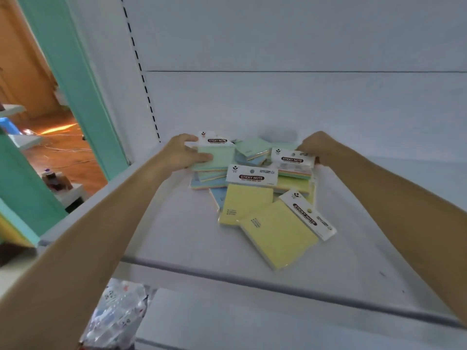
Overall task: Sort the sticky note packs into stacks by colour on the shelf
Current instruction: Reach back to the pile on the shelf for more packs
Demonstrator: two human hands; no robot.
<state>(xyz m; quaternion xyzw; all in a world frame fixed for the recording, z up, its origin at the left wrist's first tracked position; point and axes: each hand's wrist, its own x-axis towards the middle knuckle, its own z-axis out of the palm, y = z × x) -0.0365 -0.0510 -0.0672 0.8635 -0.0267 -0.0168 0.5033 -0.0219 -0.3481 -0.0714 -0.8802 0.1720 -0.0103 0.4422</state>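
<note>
A jumbled pile of sticky note packs lies on the white shelf. My left hand grips a green pack with a white header at the pile's left side. My right hand rests on the far right of the pile, fingers curled behind a multicolour pack; its grasp is hidden. Two yellow packs lie at the front, the nearer one angled. Blue packs and another green pack sit underneath and behind.
The shelf's white back panel stands just behind the pile, with a slotted upright at its left. A lower shelf holds a plastic-wrapped bundle. A teal post and an orange floor are at the left.
</note>
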